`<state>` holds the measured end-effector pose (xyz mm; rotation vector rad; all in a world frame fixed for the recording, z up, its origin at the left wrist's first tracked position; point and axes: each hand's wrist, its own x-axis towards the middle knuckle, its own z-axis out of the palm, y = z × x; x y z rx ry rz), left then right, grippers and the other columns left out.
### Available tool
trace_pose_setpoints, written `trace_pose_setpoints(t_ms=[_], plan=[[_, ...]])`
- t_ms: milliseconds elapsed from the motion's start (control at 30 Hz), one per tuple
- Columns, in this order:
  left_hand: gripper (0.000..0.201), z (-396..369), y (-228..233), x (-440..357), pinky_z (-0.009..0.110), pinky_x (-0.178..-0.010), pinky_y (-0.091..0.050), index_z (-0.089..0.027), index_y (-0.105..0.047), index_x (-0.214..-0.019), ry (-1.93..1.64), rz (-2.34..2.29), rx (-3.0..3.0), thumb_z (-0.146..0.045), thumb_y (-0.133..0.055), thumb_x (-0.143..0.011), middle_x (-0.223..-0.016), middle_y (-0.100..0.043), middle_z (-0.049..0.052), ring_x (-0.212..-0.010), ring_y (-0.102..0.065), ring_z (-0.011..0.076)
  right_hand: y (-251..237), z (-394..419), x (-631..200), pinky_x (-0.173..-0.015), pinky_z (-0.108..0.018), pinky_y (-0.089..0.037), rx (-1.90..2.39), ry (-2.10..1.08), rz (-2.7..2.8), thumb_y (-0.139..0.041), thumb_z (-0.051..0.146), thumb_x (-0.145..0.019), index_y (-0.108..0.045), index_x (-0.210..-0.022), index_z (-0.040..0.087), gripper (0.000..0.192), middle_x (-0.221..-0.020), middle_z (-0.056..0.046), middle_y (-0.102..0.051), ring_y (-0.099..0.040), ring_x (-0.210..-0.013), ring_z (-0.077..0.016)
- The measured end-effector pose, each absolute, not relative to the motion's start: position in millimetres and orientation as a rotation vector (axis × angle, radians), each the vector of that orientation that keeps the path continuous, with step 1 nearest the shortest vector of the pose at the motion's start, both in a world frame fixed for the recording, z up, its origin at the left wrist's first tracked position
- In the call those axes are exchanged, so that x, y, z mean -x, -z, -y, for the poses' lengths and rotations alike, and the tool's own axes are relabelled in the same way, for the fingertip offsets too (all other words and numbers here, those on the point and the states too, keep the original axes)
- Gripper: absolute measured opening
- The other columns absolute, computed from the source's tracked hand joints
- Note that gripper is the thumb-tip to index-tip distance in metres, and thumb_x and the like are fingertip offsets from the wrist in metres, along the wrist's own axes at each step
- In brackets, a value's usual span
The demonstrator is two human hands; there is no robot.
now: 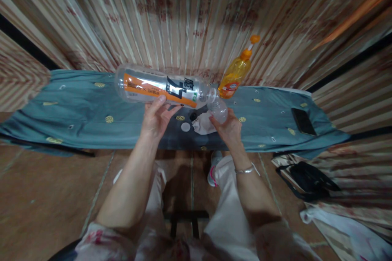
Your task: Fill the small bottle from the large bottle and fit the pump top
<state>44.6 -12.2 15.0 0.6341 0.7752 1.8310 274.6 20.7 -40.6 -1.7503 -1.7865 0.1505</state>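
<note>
My left hand (157,118) is closed around the underside of a large clear plastic bottle (153,85) with an orange and silver label. The bottle lies tilted on its side in the air, its mouth pointing right. In my right hand (228,128) is a small ribbed clear plastic bottle (219,109), held close against the large bottle's neck; whether the two mouths touch I cannot tell. Under the hands on the cloth are a crumpled white cloth (203,124), a round white cap (185,127) and a small dark round object (193,116).
A yellow pump bottle (235,73) with an orange top stands behind my right hand. A black phone (303,121) lies at the right end of the teal tablecloth (79,110). Pleated curtains (183,16) hang behind. A black bag (306,181) sits low on the right.
</note>
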Motion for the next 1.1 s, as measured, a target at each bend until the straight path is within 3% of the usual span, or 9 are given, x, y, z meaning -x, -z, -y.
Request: trace_pose_setpoints(t_ms=[1100], plan=[[0.037,12.3,-13.3,-42.2,0.048,-0.089,-0.063,-0.023,-0.063,-0.079,-1.814,-0.802,-0.677,-0.039,-0.091,-0.060,-0.089,-0.073,0.003,-0.096,-0.073,0.0283,37.4,-20.1,-273.6,-0.081,-0.038,-0.056,1.771,-0.159,1.800,-0.075,0.046,-0.081,-0.060,-0.124,0.012,0.057,-0.103,-0.018,-0.079,-0.076,-0.097,-0.0327]])
